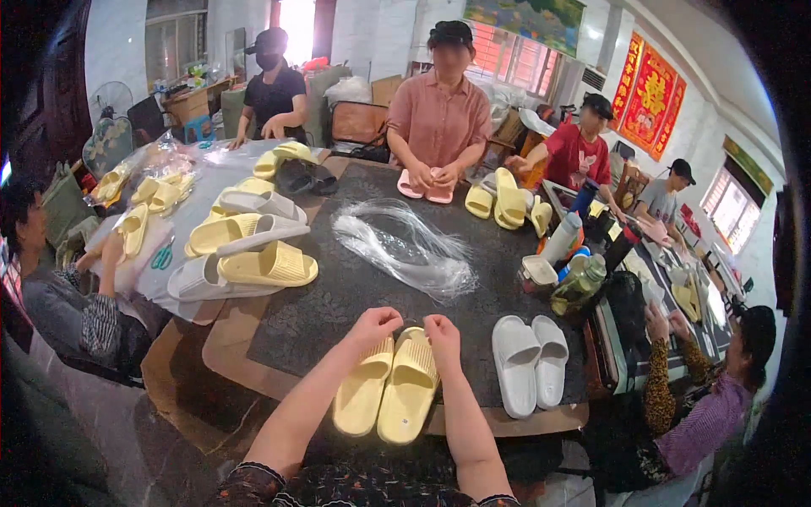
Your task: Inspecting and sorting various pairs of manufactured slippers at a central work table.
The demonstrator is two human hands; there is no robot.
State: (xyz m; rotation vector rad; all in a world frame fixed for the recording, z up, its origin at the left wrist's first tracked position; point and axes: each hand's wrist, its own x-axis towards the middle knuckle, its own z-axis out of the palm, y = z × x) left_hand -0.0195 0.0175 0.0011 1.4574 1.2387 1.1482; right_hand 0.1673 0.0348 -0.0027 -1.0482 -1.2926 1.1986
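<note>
A pair of pale yellow slippers (pixel 409 397) lies side by side at the near edge of the dark table, toes pointing away from me. My left hand (pixel 378 328) is at the toe end of the left slipper, its fingers pinched together. Opposite it, my right hand (pixel 443 340) is closed in a pinch by the toe of the right slipper. Whatever thin thing the fingertips hold is too small to make out. Just beyond my hands lies a loose bundle of clear plastic strands (pixel 405 249). To my right sits a pair of white slippers (pixel 530 363).
Yellow and grey slippers (pixel 245 224) pile up on the left. Bottles (pixel 579 283) and a plastic tub (pixel 538 272) crowd the table's right edge. Across from me, a person (pixel 441 110) handles pink slippers (pixel 427 183). Several other people work around the tables.
</note>
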